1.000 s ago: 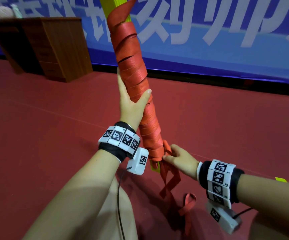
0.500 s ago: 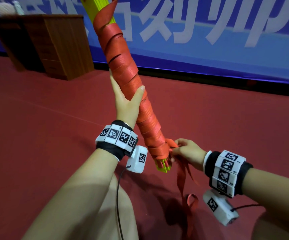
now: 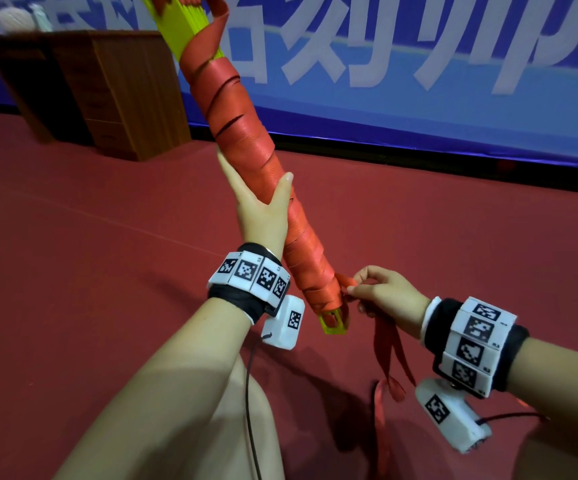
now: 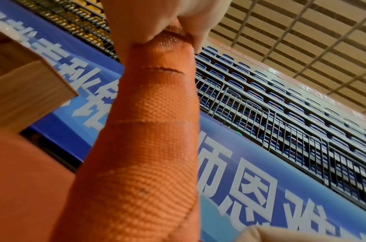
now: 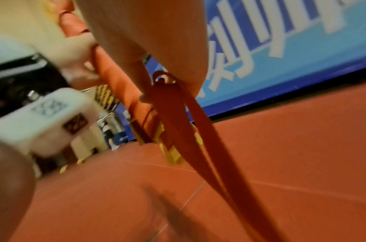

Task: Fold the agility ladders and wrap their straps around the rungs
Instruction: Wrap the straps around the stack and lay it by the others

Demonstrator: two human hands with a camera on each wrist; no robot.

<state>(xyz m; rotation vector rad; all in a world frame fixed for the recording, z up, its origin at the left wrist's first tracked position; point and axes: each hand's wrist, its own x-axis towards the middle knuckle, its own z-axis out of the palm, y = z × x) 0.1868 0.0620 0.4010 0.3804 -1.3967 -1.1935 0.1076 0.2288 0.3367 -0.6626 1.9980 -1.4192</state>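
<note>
A bundle of yellow ladder rungs [image 3: 190, 26] stands tilted in the air, its top leaning left, wound nearly end to end in orange strap [image 3: 246, 140]. My left hand [image 3: 263, 206] grips the wrapped bundle at its middle, thumb across the front; the left wrist view shows the wrapped bundle [image 4: 155, 131] running up to that hand. At the lower end, where the yellow rung ends [image 3: 334, 322] poke out, my right hand [image 3: 381, 292] pinches the strap. The loose strap tail [image 3: 389, 362] hangs from that hand down to the floor, also seen as the strap tail [image 5: 198, 139] in the right wrist view.
The floor [image 3: 73, 271] is red sports flooring. A wooden cabinet [image 3: 107, 91] stands at the back left against a blue banner wall [image 3: 419, 81]. A cable [image 3: 251, 410] runs down from my left wrist camera.
The bundle's top has tilted further left and its lower end has lifted. My right hand has moved right and up with the strap, drawing the tail out to the right of the bundle.
</note>
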